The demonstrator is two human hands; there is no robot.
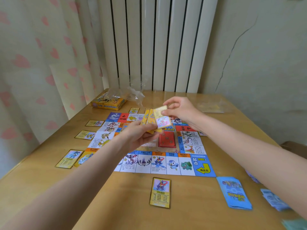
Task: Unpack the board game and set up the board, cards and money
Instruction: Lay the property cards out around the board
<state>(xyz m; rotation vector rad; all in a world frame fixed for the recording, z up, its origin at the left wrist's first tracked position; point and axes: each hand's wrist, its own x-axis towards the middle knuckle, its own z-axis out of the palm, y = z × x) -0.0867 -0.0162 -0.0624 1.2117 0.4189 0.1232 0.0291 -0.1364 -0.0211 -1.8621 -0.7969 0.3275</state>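
The colourful square paper game board lies flat in the middle of the light wooden table, and gold-bordered property cards are already laid beside its edges: one below the near edge, several along the left edge, such as the nearest one, and a few at the far edge. Both hands are raised together over the board's centre. The left hand grips a small fanned stack of yellow-backed cards from below, while the right hand pinches a single gold-bordered card by its upper edge, fingers curled round it, apparently lifting it off the stack. The step in hand looks like dealing each property card to the square it matches. To do it well, the right hand should peel only the top card, read its picture, find the same picture on the board, and set the card just outside that square, parallel to the edge and not overlapping its neighbours. The left grip should stay firm enough that the fan does not spill. A blue-backed card deck and loose pale blue paper notes wait at the near right; the yellow game box and crumpled clear plastic wrap sit at the far left.
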